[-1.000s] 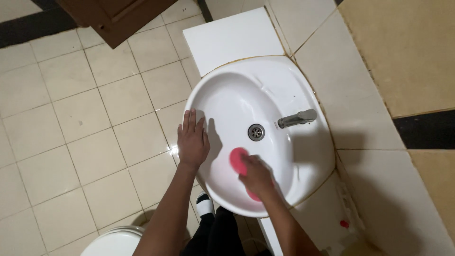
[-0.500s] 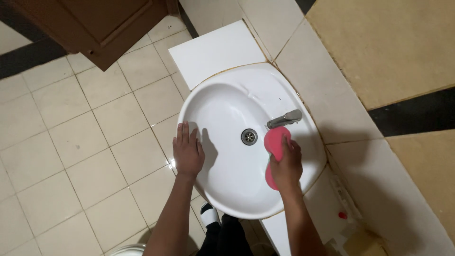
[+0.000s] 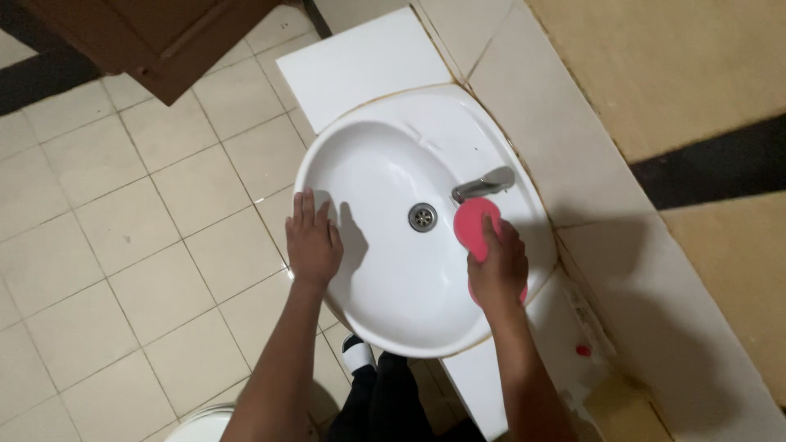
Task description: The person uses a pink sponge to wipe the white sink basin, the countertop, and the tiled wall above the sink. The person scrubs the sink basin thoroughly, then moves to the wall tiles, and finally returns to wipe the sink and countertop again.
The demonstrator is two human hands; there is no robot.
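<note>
One white sink point(image 3: 385, 147) fills the centre of the frame, with one drain point(image 3: 422, 216), one metal tap point(image 3: 483, 183) and one pink sponge point(image 3: 475, 225) just below the tap. The left hand point(image 3: 313, 242) lies flat, fingers spread, on the sink's left rim. The right hand point(image 3: 498, 270), right of centre, is closed over the sponge, pressing it against the basin's right wall.

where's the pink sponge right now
In the head view, the pink sponge is under the right hand, inside the white sink, just below the faucet.
</note>
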